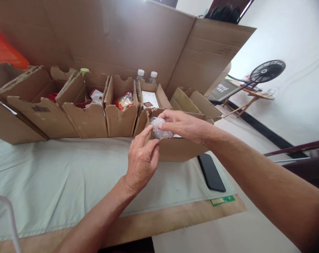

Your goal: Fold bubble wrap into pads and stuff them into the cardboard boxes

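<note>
In front of me sits a small open cardboard box [179,150], set forward of the row of boxes. My left hand [143,156] grips its left front corner, with the index finger and thumb on the rim. Inside the box's left end lies a crumpled bundle of clear plastic, like bubble wrap [161,128]. My right hand [179,123] reaches in from the right and is closed on this bundle, thumb and fingers pressing it. Something white shows beneath the right hand, mostly hidden.
Several open cardboard boxes [92,121] stand in a row, holding red and clear packets [124,101] and a white carton [149,99]. Two white-capped bottles [140,74] are behind. A black phone [211,172] lies right. A tall cardboard sheet [117,38] closes the back.
</note>
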Available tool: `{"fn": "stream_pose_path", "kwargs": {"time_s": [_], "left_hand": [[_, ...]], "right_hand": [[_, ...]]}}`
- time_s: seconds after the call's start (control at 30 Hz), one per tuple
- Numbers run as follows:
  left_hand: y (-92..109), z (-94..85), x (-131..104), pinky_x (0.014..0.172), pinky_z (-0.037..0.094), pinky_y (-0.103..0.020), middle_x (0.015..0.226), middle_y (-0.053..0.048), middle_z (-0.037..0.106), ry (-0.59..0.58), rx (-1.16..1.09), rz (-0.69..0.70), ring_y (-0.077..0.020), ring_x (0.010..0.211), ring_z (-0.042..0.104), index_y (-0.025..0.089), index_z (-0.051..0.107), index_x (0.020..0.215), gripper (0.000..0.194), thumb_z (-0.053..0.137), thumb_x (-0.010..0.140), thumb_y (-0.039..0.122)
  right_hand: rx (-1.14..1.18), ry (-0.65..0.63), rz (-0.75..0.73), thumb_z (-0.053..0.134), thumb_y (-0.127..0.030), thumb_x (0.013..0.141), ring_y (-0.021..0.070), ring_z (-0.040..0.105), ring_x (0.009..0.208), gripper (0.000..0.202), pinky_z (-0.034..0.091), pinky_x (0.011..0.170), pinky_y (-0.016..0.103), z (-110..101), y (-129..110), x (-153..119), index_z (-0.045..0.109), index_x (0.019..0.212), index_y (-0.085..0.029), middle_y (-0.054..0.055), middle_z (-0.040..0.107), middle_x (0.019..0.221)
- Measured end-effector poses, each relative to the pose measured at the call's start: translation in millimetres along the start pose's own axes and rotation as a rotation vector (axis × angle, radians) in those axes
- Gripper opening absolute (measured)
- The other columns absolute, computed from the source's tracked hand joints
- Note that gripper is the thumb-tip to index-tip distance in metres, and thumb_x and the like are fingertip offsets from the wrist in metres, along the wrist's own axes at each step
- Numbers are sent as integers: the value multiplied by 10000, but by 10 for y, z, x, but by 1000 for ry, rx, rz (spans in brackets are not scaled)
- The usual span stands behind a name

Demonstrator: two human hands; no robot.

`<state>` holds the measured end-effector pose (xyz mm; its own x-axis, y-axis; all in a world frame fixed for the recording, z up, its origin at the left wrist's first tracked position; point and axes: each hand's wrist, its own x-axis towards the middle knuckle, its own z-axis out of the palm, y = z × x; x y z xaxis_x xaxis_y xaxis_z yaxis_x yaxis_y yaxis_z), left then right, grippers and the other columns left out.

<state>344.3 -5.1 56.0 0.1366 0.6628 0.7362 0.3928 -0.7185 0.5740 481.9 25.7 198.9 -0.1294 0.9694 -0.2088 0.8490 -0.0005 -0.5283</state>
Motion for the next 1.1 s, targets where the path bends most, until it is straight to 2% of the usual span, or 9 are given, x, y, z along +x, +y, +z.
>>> {"fn": "stream_pose_path", "kwargs": {"time_s": [0.13,0.3,0.43,0.57,0.63,0.8,0.93,1.0,1.1], "left_hand": [[10,9,0,1018,561,-498,1439,-181,613,0,9,-10,-292,1264,639,189,682,993,183,565,918,70],[-3,24,-1,1024,558,-492,1433,-182,627,18,27,13,-295,1270,642,185,688,984,174,578,915,70],[-15,32,-3,1037,545,-499,1434,-190,629,26,17,14,-303,1274,642,177,690,988,180,580,909,59],[-15,32,-8,1034,542,-494,1447,-168,628,24,30,13,-289,1289,636,200,685,996,179,582,920,76],[-14,33,-10,1028,547,-489,1443,-163,634,33,34,22,-281,1278,646,204,683,1000,180,583,920,78],[-15,43,-12,1045,537,-515,1448,-172,628,34,44,9,-291,1290,640,202,677,1001,189,568,915,74],[15,47,-34,1051,537,-515,1455,-165,609,20,39,0,-291,1277,642,203,674,998,182,571,918,76],[51,40,-74,1046,547,-482,1487,-166,561,46,-5,-8,-273,1272,639,204,668,1088,227,561,931,80],[92,17,-169,1052,547,-458,1575,-172,438,131,-87,-45,-280,1356,572,243,524,1412,489,562,943,111]], "right_hand": [[-448,16,-80,479,-212,931,209,623,821,146,416,670,294,35,-16,144,618,911,-171,123,727,981],[-624,-78,-104,500,-244,923,235,653,791,222,387,664,310,124,5,360,692,851,-159,155,737,908],[-685,-138,-67,559,-228,882,240,665,755,191,393,616,304,110,-25,435,721,866,-128,167,743,878],[-517,-306,-171,590,-250,889,158,642,667,213,408,580,257,-105,2,342,702,1043,-152,68,744,909],[-451,-338,-228,614,-282,890,150,637,693,249,411,594,249,-183,50,293,686,1101,-171,48,741,962],[-574,-267,-235,591,-250,904,181,627,776,160,389,638,264,-52,104,316,715,939,-155,83,749,945],[-552,-250,-251,591,-239,894,186,638,771,180,388,638,270,3,108,293,743,951,-163,89,767,957],[-474,-138,-317,588,-264,906,204,665,859,234,421,699,275,-61,163,188,750,1049,-173,90,772,1051],[-282,131,-373,620,-324,903,230,675,1014,325,460,837,295,-138,342,-14,728,1190,-218,72,761,1162]]}}
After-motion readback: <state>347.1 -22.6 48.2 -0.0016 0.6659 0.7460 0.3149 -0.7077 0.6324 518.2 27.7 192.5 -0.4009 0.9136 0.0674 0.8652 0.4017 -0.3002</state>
